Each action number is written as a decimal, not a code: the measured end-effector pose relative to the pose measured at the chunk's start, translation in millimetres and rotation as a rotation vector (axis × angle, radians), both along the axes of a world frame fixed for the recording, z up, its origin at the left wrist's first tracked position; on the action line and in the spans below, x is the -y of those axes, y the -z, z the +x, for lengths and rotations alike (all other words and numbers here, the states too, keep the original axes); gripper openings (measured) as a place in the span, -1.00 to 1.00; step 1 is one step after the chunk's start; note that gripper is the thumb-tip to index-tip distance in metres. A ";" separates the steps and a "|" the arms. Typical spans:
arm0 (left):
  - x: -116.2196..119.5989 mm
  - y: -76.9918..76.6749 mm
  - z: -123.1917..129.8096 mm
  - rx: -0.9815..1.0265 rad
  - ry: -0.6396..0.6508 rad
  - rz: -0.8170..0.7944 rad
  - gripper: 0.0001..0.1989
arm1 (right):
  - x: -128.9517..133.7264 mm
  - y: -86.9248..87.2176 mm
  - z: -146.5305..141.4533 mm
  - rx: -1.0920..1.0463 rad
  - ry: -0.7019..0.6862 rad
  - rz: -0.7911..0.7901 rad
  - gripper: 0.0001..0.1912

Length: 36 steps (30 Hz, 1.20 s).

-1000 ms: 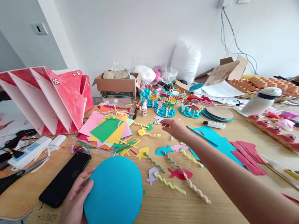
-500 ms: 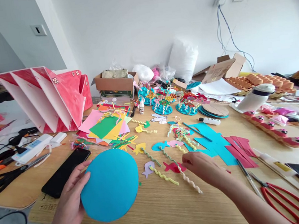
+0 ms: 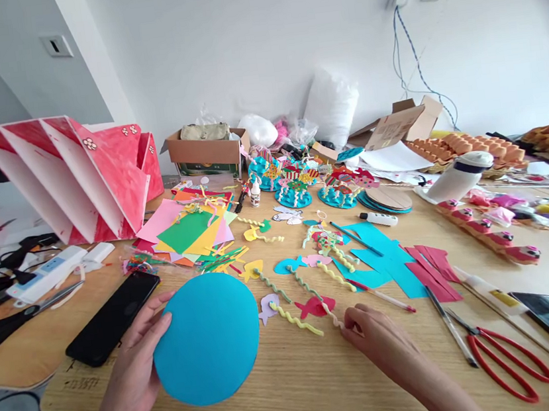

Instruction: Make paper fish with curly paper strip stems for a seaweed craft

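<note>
My left hand (image 3: 136,362) holds a round blue disc (image 3: 207,340) by its left edge, thumb on its face, tilted up above the table's front edge. My right hand (image 3: 377,333) is closed at the lower end of a pale pink wavy pipe cleaner (image 3: 328,312). The pipe cleaner's tip is hidden by the fingers, and its upper end meets a red paper fish (image 3: 315,306). Close by lie a purple paper fish (image 3: 268,307) with a yellow wavy pipe cleaner (image 3: 296,319), a blue paper fish (image 3: 288,266) and a yellow paper fish (image 3: 252,271).
A pen (image 3: 383,295) lies just beyond my right hand. Red-handled scissors (image 3: 510,356) and red paper strips (image 3: 432,269) are at the right. A black phone (image 3: 113,318) lies left. Finished blue-based fish pieces (image 3: 293,195) and stacked discs (image 3: 384,200) stand farther back.
My right hand has moved down and nearer, from beside the yellow pipe cleaner to the pink one's lower end, uncovering the pen. The disc stays in my left hand; the view has shifted slightly.
</note>
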<state>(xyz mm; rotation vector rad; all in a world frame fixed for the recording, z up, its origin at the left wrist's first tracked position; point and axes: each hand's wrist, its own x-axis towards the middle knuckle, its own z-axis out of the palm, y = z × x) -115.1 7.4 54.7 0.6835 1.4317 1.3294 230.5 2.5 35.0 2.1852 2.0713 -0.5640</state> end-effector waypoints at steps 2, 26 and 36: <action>0.0 0.9 -0.7 -0.008 -0.001 -0.002 -0.48 | 0.4 0.4 2.9 0.000 -0.004 0.006 -0.82; 17.6 17.8 27.6 0.015 0.261 -0.088 -0.56 | 15.8 32.8 -0.3 0.130 -0.226 0.448 -0.67; 24.1 18.1 37.6 0.101 0.298 -0.119 -0.58 | 10.1 3.3 -11.3 0.249 -0.335 0.309 -0.72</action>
